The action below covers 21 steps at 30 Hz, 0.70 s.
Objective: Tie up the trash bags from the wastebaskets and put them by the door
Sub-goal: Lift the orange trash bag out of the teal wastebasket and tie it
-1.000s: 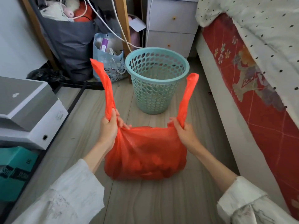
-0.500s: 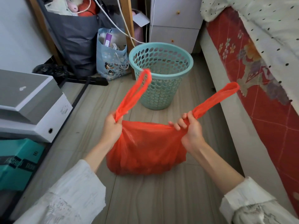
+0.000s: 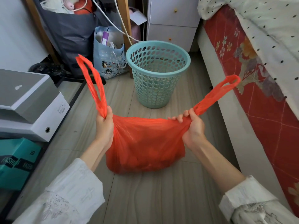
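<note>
**Red bag stretched between my two hands**

My left hand (image 3: 104, 126) is curled tight round the base of the left handle loop (image 3: 91, 81), which stands up and leans away to the left. My right hand (image 3: 193, 128) pinches the base of the right handle loop (image 3: 216, 92), thumb over the gathered plastic, fingers curled; that loop streams out toward the bed (image 3: 258, 65).

The orange-red trash bag (image 3: 145, 146) sits on the grey wood-look floor (image 3: 153, 199) between my forearms, its mouth pulled into a taut line from fist to fist. The plastic is thin and creased, slightly translucent, bulging with lumpy contents I cannot make out. Just beyond it stands the teal perforated wastebasket (image 3: 157, 75), upright, with no liner inside.
</note>
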Motion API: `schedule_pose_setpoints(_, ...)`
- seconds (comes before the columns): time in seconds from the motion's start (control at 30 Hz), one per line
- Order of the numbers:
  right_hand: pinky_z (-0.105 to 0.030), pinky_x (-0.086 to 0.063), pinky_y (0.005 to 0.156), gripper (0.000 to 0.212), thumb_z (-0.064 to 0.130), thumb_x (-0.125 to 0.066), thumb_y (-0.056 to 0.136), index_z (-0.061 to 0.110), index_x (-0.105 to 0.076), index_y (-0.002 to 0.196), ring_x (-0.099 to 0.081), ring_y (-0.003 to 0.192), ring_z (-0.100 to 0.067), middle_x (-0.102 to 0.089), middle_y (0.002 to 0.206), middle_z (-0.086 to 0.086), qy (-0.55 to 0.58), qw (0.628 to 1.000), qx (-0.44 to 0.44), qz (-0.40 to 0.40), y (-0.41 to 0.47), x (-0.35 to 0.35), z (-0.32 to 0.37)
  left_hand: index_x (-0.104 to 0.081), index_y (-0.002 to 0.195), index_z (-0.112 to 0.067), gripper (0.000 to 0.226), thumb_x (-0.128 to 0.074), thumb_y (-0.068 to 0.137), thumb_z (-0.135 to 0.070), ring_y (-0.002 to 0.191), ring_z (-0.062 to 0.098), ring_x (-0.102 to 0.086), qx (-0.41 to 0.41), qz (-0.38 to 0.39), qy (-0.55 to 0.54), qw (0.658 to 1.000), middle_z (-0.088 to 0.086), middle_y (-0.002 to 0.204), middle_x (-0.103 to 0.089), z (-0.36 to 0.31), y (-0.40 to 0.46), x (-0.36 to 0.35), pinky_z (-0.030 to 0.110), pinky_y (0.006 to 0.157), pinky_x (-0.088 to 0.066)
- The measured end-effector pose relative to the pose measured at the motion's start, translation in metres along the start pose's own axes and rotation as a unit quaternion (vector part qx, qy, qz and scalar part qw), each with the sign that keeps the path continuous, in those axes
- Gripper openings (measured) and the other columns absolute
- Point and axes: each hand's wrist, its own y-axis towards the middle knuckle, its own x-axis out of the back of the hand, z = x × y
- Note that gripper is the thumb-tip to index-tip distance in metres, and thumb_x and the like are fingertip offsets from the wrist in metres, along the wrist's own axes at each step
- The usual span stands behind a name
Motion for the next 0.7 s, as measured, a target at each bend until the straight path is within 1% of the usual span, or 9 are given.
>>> schedule_pose_setpoints(0.07, -0.04, -0.048, 0.072, 0.039, 0.028, -0.032, 0.099, 0.014, -0.037, 0.063, -0.061, 0.059, -0.026, -0.053, 0.039, -0.006, -0.012, 1.0, 0.004, -0.004, 0.002, 0.005, -0.002, -0.055, 0.115, -0.009, 0.025, -0.045, 0.094, -0.018, 0.094, 0.007, -0.051, 0.033, 0.005, -0.02, 0.999, -0.005, 0.095, -0.056, -0.001, 0.004, 0.002, 0.027, 0.099, -0.036)
schedule_pose_setpoints(0.13, -0.04, -0.048, 0.069, 0.038, 0.026, -0.03, 0.1, 0.014, -0.038, 0.065, -0.068, 0.061, -0.023, -0.056, 0.039, -0.007, -0.025, 1.0, 0.003, 0.006, 0.002, 0.008, -0.003, -0.061, 0.091, -0.011, 0.02, -0.043, 0.095, -0.018, 0.082, 0.008, -0.054, 0.057, 0.014, -0.053, 0.997, -0.004, 0.082, -0.06, -0.001, 0.006, 0.005, 0.028, 0.089, -0.042)
schedule_pose_setpoints(0.23, -0.042, -0.049, 0.071, 0.039, 0.026, -0.028, 0.1, 0.014, -0.037, 0.064, -0.069, 0.055, -0.023, -0.04, 0.031, -0.002, -0.031, 0.999, -0.005, 0.023, 0.001, 0.005, -0.003, -0.053, 0.072, -0.014, 0.03, -0.038, 0.097, -0.02, 0.067, 0.008, -0.063, 0.072, 0.039, -0.14, 0.987, -0.005, 0.057, -0.066, -0.003, 0.007, 0.006, 0.03, 0.078, -0.05)
schedule_pose_setpoints(0.33, -0.036, -0.049, 0.064, 0.04, 0.028, -0.03, 0.099, 0.015, -0.037, 0.063, -0.041, 0.029, -0.015, -0.025, 0.029, 0.005, -0.028, 0.999, -0.015, 0.019, -0.002, 0.002, -0.004, -0.044, 0.07, -0.015, 0.033, -0.031, 0.099, -0.024, 0.065, 0.016, -0.069, 0.121, 0.085, -0.239, 0.96, -0.003, 0.045, -0.057, -0.008, 0.001, 0.001, 0.035, 0.073, -0.052)
schedule_pose_setpoints(0.43, -0.022, -0.041, 0.045, 0.039, 0.03, -0.031, 0.099, 0.017, -0.037, 0.062, -0.02, 0.026, -0.008, -0.02, 0.031, 0.008, -0.021, 0.999, -0.028, 0.03, -0.002, -0.001, -0.004, -0.04, 0.066, -0.016, 0.035, -0.029, 0.099, -0.024, 0.04, 0.011, -0.05, 0.153, 0.097, -0.299, 0.937, -0.006, 0.037, -0.037, -0.011, -0.005, -0.006, 0.028, 0.062, -0.054)
schedule_pose_setpoints(0.47, -0.018, -0.036, 0.04, 0.039, 0.03, -0.031, 0.099, 0.017, -0.037, 0.062, -0.018, 0.026, -0.007, -0.019, 0.031, 0.009, -0.016, 0.999, -0.035, 0.033, -0.002, -0.002, -0.003, -0.04, 0.065, -0.016, 0.036, -0.029, 0.098, -0.024, 0.035, 0.008, -0.04, 0.16, 0.099, -0.309, 0.932, -0.007, 0.037, -0.033, -0.011, -0.006, -0.007, 0.021, 0.053, -0.052)
schedule_pose_setpoints(0.53, -0.014, -0.028, 0.033, 0.039, 0.029, -0.033, 0.098, 0.017, -0.036, 0.061, -0.016, 0.025, -0.005, -0.018, 0.032, 0.009, -0.028, 0.998, -0.049, 0.039, -0.002, -0.002, -0.003, -0.04, 0.065, -0.016, 0.036, -0.03, 0.098, -0.024, 0.03, 0.003, -0.026, 0.164, 0.112, -0.292, 0.936, -0.01, 0.035, -0.027, -0.009, -0.007, -0.01, 0.014, 0.035, -0.034)
schedule_pose_setpoints(0.6, -0.013, -0.022, 0.031, 0.038, 0.028, -0.036, 0.097, 0.019, -0.032, 0.06, -0.016, 0.026, -0.003, -0.019, 0.033, 0.01, -0.081, 0.993, -0.063, 0.051, -0.002, -0.001, -0.004, -0.041, 0.066, -0.018, 0.035, -0.03, 0.098, -0.025, 0.027, 0.001, -0.02, 0.158, 0.134, -0.229, 0.951, -0.012, 0.033, -0.025, -0.005, -0.008, -0.012, 0.014, 0.029, -0.019)
schedule_pose_setpoints(0.7, -0.011, -0.016, 0.03, 0.029, 0.027, -0.038, 0.093, 0.019, -0.034, 0.066, -0.018, 0.028, -0.002, -0.024, 0.037, 0.01, -0.156, 0.981, -0.102, 0.053, -0.003, 0.005, -0.01, -0.043, 0.07, -0.018, 0.032, -0.029, 0.098, -0.024, 0.025, 0.0, -0.018, 0.161, 0.162, -0.162, 0.96, -0.012, 0.032, -0.024, 0.003, -0.013, -0.013, 0.012, 0.029, -0.014)
